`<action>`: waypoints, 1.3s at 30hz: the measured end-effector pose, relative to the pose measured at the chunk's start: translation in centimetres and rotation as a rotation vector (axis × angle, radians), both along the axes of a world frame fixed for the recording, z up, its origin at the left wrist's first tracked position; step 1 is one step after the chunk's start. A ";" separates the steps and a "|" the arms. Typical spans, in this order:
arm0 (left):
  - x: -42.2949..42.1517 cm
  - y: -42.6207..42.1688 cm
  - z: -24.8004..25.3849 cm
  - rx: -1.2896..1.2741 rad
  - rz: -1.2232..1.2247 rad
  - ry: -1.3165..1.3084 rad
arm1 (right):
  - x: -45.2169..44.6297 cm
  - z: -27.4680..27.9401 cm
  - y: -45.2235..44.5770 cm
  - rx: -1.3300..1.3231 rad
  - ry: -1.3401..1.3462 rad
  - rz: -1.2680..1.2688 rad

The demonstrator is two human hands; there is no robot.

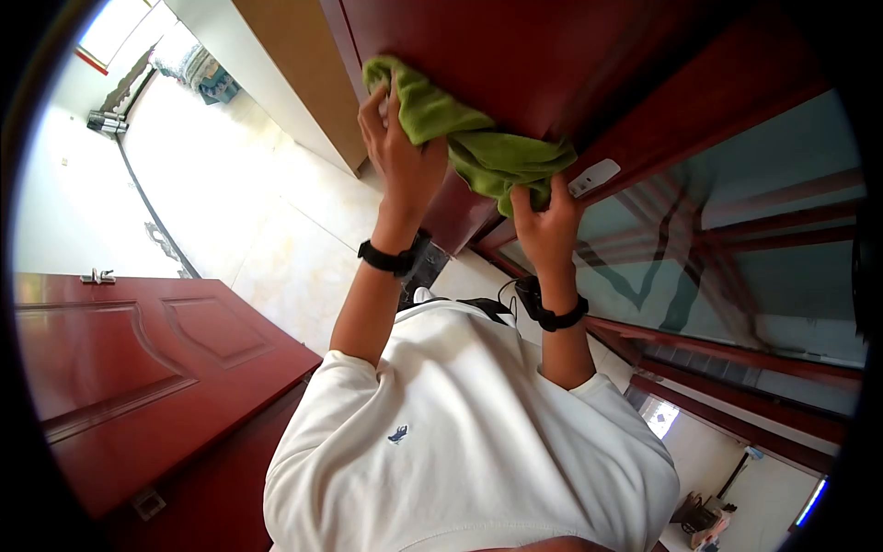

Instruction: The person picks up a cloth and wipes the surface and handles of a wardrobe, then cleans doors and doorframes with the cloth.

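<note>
A green cloth [515, 158], bunched and creased, stretches between my two hands in front of a dark red glossy panel [552, 55]. My left hand [405, 152] grips its left end, with the fingers up against the panel's edge. The lower right end is pinched between thumb and fingers of my right hand [549, 221], close to a pale metal plate [602, 172] on the red frame. Folds of the cloth hide some fingertips. Each wrist wears a black band.
A red panelled door [184, 350] with a metal handle [97, 276] stands at the left. Framed glass [736, 239] with reflections fills the right side. Pale floor tiles [285, 221] lie below, and a patterned bundle [198, 69] is at the far upper left.
</note>
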State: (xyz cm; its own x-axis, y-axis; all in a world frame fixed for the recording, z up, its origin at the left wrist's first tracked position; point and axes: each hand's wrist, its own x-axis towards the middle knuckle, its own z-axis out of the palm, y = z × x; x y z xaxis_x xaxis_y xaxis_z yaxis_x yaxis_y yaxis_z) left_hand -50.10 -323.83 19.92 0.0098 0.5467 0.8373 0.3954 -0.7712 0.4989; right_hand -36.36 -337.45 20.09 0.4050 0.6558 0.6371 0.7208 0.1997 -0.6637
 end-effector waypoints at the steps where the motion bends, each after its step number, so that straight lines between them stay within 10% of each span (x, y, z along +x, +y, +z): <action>1: -0.8 -0.1 -1.6 -0.130 -0.021 0.012 | -0.4 -0.8 0.3 0.022 -0.034 -0.012; 7: -2.3 0.0 -2.2 -0.328 -0.072 0.009 | -0.9 -2.4 -0.3 -0.111 -0.033 -0.030; 12: -2.3 1.3 5.2 0.051 -0.111 0.018 | -1.6 2.6 0.3 -0.099 0.007 -0.067; 39: -4.4 -0.2 -0.4 -0.194 -0.196 0.204 | -2.1 -1.2 0.4 -0.201 -0.053 -0.096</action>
State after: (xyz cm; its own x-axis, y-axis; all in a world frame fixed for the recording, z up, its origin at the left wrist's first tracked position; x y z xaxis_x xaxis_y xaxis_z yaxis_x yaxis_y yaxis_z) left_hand -54.47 -323.98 19.52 0.2872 0.6670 0.6875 0.3558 -0.7407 0.5699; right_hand -38.51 -337.08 18.89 0.4412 0.7318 0.5195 0.7649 -0.0038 -0.6442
